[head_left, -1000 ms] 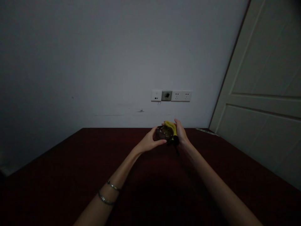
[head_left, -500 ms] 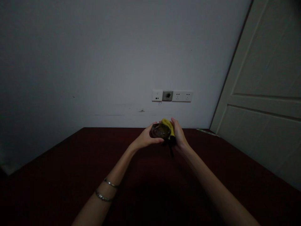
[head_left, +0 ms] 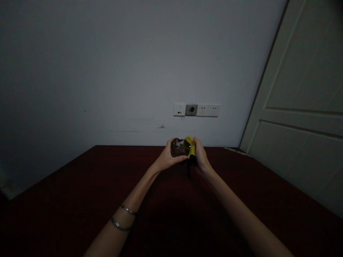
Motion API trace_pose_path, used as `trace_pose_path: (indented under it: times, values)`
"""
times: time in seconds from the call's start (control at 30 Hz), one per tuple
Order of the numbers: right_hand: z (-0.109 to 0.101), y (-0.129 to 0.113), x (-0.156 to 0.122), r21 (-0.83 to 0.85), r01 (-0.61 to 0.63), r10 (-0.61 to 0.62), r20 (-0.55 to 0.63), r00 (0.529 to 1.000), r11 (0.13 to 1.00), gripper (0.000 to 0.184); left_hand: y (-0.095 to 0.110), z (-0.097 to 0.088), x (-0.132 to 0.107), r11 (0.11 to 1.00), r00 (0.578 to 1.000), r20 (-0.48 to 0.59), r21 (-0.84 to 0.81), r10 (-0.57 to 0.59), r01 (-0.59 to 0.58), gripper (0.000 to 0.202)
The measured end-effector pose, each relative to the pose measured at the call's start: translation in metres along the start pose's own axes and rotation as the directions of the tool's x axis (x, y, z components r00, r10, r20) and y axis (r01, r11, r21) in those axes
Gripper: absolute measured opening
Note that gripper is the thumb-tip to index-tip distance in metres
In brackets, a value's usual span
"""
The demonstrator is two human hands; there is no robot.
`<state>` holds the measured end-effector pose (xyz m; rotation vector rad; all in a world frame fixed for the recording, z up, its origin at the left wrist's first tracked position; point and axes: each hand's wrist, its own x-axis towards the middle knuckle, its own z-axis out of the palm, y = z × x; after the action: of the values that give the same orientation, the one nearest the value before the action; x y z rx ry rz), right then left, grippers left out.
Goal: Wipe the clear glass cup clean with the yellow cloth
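A dark, shiny, see-through piece that looks like a small glass bowl (head_left: 180, 147) is held up above the far part of the table, tilted toward me. My left hand (head_left: 169, 154) grips it from the left, thumb along its near edge. On its right side lies a soft yellow cloth (head_left: 190, 144) with a black end, pressed against the rim by my right hand (head_left: 200, 153). Something black and thin dangles below the cloth. The right fingers are partly hidden behind the yellow cloth.
The dark red table (head_left: 128, 178) reaches back to a pale wall (head_left: 120, 71) with a row of sockets (head_left: 208, 110). A flat, narrow strip (head_left: 237, 151) lies at the far right corner. A white panelled door (head_left: 300, 125) stands to the right.
The bowl has turned slightly and now catches more light. My right hand and the yellow cloth have shifted a little left, closer around the bowl's right side.
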<state>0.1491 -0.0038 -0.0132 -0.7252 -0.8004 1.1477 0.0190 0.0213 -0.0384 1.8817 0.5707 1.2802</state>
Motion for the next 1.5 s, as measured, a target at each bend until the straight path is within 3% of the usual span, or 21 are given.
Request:
trace_pose_path:
  times: [0.17,0.27,0.43,0.57,0.73,0.83,0.93,1.03,1.13,1.33,1.5]
  values:
    - [-0.012,-0.005,0.011,-0.038,-0.045,0.045,0.003,0.999,0.998,0.031,0.006,-0.001,-0.001,0.998,0.992,0.119,-0.029,-0.050,0.054,0.050]
    - [-0.016,-0.009,0.015,-0.060,-0.089,0.091,0.039,0.995,0.994,0.035,0.003,0.003,-0.001,0.997,0.989,0.131,-0.038,-0.063,0.068,0.053]
    - [-0.017,-0.012,0.013,-0.086,-0.146,0.152,0.067,0.986,0.986,0.038,-0.002,0.012,-0.001,0.994,0.995,0.052,-0.052,-0.089,0.091,0.066]
    - [-0.017,-0.014,0.011,-0.088,-0.153,0.160,0.075,0.984,0.984,0.035,-0.005,0.020,-0.004,0.998,0.999,0.038,-0.065,-0.020,0.022,0.058]
    - [-0.012,-0.009,0.008,-0.058,-0.056,0.057,0.014,0.998,0.997,0.024,-0.008,0.032,-0.006,0.997,0.987,-0.156,0.063,0.046,-0.037,0.056]
    - [-0.008,0.001,0.005,-0.038,-0.007,0.008,0.015,1.000,0.999,0.023,-0.012,0.036,-0.004,0.995,0.947,-0.318,0.095,0.044,-0.015,0.057]
    - [-0.007,0.010,0.005,-0.026,0.061,-0.060,0.011,0.998,0.998,0.023,-0.017,0.034,-0.001,0.996,0.927,-0.375,0.078,-0.005,0.038,0.062]
    - [-0.009,0.012,0.009,-0.027,0.095,-0.095,0.003,0.995,0.995,0.023,-0.017,0.030,-0.001,0.997,0.936,-0.350,0.050,-0.041,0.062,0.072]
    - [-0.012,0.008,0.014,-0.037,0.043,-0.043,-0.005,0.999,0.998,0.027,-0.006,0.031,-0.007,0.993,0.955,-0.285,0.059,-0.084,0.105,0.080]
    - [-0.020,-0.012,0.015,-0.048,-0.082,0.081,-0.022,0.996,0.995,0.034,0.005,0.031,-0.017,0.996,0.998,-0.052,0.070,-0.043,0.047,0.063]
    - [-0.024,-0.016,0.015,-0.049,-0.208,0.210,0.036,0.977,0.977,0.039,-0.005,0.026,-0.011,0.997,0.996,-0.031,-0.002,-0.079,0.079,0.063]
